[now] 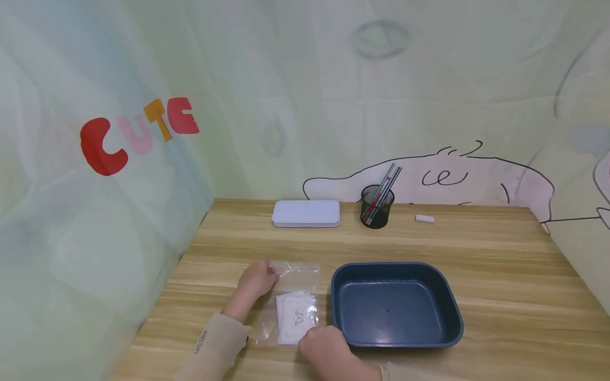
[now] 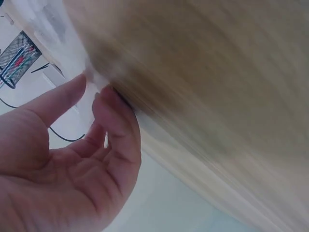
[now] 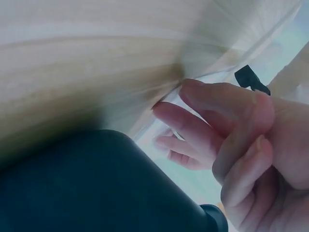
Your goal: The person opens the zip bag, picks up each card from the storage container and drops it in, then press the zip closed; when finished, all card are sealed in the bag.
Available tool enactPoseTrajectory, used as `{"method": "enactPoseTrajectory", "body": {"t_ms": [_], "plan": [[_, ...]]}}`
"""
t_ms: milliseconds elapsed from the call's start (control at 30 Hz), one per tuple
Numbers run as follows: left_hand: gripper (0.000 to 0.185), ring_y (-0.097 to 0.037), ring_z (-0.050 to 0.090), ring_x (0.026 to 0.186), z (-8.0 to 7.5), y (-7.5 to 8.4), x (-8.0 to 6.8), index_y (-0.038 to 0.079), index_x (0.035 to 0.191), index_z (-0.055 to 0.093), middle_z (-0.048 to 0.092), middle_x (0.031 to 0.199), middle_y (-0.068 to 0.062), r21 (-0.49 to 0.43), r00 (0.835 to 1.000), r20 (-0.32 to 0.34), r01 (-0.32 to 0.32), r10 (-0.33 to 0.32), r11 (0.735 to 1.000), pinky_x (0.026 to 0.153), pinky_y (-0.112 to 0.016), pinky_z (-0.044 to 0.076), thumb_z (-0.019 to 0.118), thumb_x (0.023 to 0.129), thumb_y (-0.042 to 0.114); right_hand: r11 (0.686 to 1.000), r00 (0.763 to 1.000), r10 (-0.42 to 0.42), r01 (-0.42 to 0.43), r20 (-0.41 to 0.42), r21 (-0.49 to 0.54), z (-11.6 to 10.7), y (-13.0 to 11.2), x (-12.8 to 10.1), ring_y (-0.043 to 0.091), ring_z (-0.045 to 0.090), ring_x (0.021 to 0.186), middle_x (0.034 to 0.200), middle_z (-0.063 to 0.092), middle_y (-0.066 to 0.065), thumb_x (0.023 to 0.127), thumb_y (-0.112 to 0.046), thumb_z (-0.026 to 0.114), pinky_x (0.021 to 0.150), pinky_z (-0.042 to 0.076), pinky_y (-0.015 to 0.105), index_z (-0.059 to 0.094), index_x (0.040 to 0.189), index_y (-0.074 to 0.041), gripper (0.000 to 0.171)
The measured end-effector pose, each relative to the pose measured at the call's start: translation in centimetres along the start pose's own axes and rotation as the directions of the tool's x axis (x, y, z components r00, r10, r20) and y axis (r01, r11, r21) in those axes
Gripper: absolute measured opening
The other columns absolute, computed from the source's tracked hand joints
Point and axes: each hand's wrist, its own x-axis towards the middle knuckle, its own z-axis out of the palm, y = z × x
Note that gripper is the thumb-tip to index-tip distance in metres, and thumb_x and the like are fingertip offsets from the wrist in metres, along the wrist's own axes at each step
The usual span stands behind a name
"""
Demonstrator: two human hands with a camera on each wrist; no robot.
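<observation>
A clear plastic bag (image 1: pixel 297 281) lies flat on the wooden table, left of a dark blue tray. Inside it is a small stack of white paper cards (image 1: pixel 289 317), the top one bearing a butterfly-like drawing. My left hand (image 1: pixel 257 278) pinches the bag's upper left corner; thumb and forefinger meet at the film in the left wrist view. At the lower right corner, my right hand (image 1: pixel 326 346) holds the bag's edge between thumb and forefinger, its other fingers (image 3: pixel 246 169) curled in. The right hand overlaps the lower corner of the cards in the head view.
Close to my right hand stands the dark blue tray (image 1: pixel 457 323). Along the back are a white case (image 1: pixel 306 214), a black mesh cup (image 1: pixel 376 218) with several pencils (image 1: pixel 387 182), and a small white eraser-like block (image 1: pixel 424 218). A printed cloth (image 1: pixel 286 95) hangs behind the table.
</observation>
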Motion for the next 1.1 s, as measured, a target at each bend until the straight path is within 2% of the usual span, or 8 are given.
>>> {"method": "enactPoseTrajectory", "body": {"t_ms": [167,267,400,500,633,900,1100], "plan": [[0.022,-0.033,0.060,0.083,0.10,0.16,-0.03,-0.003,0.097,0.061,0.062,0.090,-0.015,-0.016,1.000,-0.005,0.015,-0.015,1.000,0.077,-0.049,0.051,0.063,0.080,0.011,1.000,1.000,0.004,-0.004,0.022,-0.008,-0.28,-0.02,-0.07,0.007,0.046,0.048,0.055,0.052,-0.007,0.071,-0.015,0.072,0.038,0.042,0.027,0.062,0.057,-0.022,0.018],[0.035,-0.040,0.059,0.095,0.14,0.28,-0.03,-0.005,0.111,0.059,0.062,0.104,-0.022,-0.009,1.000,0.000,0.016,-0.016,1.000,0.083,-0.053,0.049,0.065,0.081,0.012,1.000,0.999,0.009,-0.009,0.038,0.005,-0.34,0.00,-0.16,0.006,0.046,0.049,0.055,0.052,-0.007,0.071,-0.016,0.072,0.038,0.042,0.027,0.062,0.058,-0.022,0.018],[0.054,-0.046,0.052,0.113,0.31,0.30,-0.01,-0.003,0.132,0.049,0.054,0.126,-0.028,0.016,1.000,0.010,0.008,-0.008,1.000,0.092,-0.058,0.042,0.068,0.084,0.014,0.999,0.999,0.007,-0.009,0.053,0.044,-0.33,0.03,-0.33,0.006,0.047,0.049,0.057,0.053,-0.006,0.071,-0.015,0.072,0.039,0.042,0.026,0.063,0.059,-0.020,0.016],[0.055,-0.046,0.050,0.115,0.39,0.37,-0.01,0.002,0.136,0.047,0.052,0.128,-0.028,0.019,1.000,0.013,0.002,-0.003,1.000,0.091,-0.058,0.043,0.067,0.086,0.013,0.998,0.999,0.011,-0.013,0.045,0.055,-0.27,0.08,-0.45,0.006,0.048,0.049,0.057,0.054,-0.006,0.071,-0.015,0.073,0.039,0.042,0.026,0.063,0.059,-0.019,0.015],[0.050,-0.042,0.055,0.107,0.42,0.53,0.01,0.007,0.131,0.048,0.055,0.122,-0.025,0.004,1.000,0.006,-0.004,0.004,1.000,0.084,-0.055,0.047,0.068,0.086,0.012,0.999,0.999,0.024,-0.025,0.039,0.038,-0.27,0.16,-0.53,0.007,0.048,0.048,0.056,0.054,-0.006,0.071,-0.015,0.073,0.038,0.043,0.026,0.063,0.059,-0.018,0.016],[0.031,-0.032,0.056,0.086,0.59,0.36,0.22,0.005,0.110,0.053,0.055,0.100,-0.016,0.031,1.000,0.010,0.013,-0.014,0.999,0.072,-0.047,0.048,0.069,0.085,0.014,0.999,0.998,0.024,-0.026,0.054,0.042,-0.31,0.24,-0.65,0.006,0.048,0.048,0.056,0.053,-0.005,0.071,-0.015,0.073,0.038,0.043,0.026,0.064,0.059,-0.018,0.015],[0.029,-0.032,0.054,0.083,0.73,0.29,0.24,0.006,0.110,0.055,0.051,0.102,-0.018,0.036,1.000,0.015,0.026,-0.027,0.999,0.069,-0.046,0.047,0.067,0.086,0.017,0.998,0.998,0.034,-0.036,0.047,0.053,-0.53,0.51,-0.83,0.007,0.048,0.049,0.057,0.054,-0.005,0.071,-0.015,0.072,0.038,0.042,0.027,0.063,0.059,-0.019,0.016]]}}
